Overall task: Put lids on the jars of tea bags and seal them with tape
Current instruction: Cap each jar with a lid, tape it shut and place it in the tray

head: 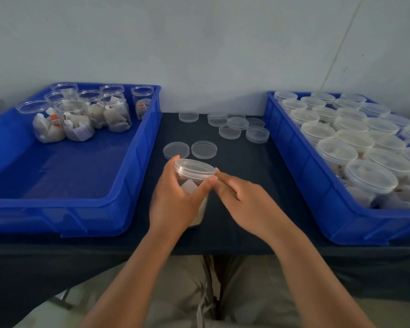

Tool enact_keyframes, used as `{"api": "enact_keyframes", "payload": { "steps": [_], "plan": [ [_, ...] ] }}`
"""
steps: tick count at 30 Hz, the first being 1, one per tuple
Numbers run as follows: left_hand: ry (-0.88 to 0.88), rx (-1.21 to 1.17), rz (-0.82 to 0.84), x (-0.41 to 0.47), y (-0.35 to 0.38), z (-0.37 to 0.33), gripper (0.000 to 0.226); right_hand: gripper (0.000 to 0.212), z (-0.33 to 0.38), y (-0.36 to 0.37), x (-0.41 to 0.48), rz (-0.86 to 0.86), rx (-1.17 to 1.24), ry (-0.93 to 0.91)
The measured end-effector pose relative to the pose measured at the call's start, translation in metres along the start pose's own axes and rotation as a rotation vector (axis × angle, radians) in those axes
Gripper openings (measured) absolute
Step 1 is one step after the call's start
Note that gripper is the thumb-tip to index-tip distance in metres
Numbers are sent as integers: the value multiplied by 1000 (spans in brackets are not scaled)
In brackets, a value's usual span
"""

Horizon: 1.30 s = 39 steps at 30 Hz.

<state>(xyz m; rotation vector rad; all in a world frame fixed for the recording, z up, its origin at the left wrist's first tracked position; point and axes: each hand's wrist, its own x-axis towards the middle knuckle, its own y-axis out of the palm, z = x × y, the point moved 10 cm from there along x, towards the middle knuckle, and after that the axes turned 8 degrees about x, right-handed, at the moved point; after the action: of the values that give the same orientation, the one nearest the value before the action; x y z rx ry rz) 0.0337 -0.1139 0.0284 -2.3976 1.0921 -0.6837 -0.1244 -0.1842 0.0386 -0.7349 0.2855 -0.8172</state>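
Forearms (137, 268) reach forward; left hand (175, 202) grips the lidded jar (194, 168), right hand (246, 197) relaxed, fingertips beside it.

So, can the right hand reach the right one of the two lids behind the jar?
Probably yes: the right hand holds nothing, and the cloth up to that lid lies bare.

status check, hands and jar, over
Left hand grips clear plastic jar of tea bags, clear round lid on top. Right hand open, fingertips at the lid's rim. Nothing in the way; no tape in view.
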Motion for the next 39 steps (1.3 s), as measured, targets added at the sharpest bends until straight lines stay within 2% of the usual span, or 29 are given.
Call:
{"api": "enact_keyframes", "payload": {
  "steps": [3, 8, 11, 14, 19, 21, 23, 25, 28, 31, 34, 39],
  "plan": [
    [-35, -36, 86, 15, 3, 10, 96, 66, -8, -4, 1, 93, -42, 3],
    [41, -37, 226, 32, 7, 4, 83, 56, -27, -24, 3, 105, -27, 28],
    [27, -149, 324, 33, 16, 6, 66, 75, -29, -30, 4, 97, -19, 25],
    [5, -303, 359, 34, 19, 8, 65, 81, -29, -27, 9, 93, -11, 42],
    [32, -293, 448, 36, 21, 8, 48, 56, -18, -20, 12, 33, -6, 5],
    [88, -151, 369, 41, 13, 4, 49, 54, -16, -20, 11, -45, -15, 13],
    [123, -61, 183, 43, -5, 1, 37, 54, -13, -17, 8, -100, -39, 20],
    [154, -39, 104, 35, -13, -6, 46, 53, -7, -14, 5, -132, -63, 15],
    [102, 116, 122, 18, 4, -7, 77, 47, 3, -7, 2, -142, -136, -21],
    [58, 240, 32, 10, 6, -9, 106, 57, 4, -1, 2, -148, -154, -26],
    [36, 154, 65, 17, 7, -5, 103, 59, -8, -4, 3, -131, -73, 1],
    [2, 22, 172, 27, 12, 1, 86, 59, -24, -8, 3, 36, 2, 52]
  ]
}}
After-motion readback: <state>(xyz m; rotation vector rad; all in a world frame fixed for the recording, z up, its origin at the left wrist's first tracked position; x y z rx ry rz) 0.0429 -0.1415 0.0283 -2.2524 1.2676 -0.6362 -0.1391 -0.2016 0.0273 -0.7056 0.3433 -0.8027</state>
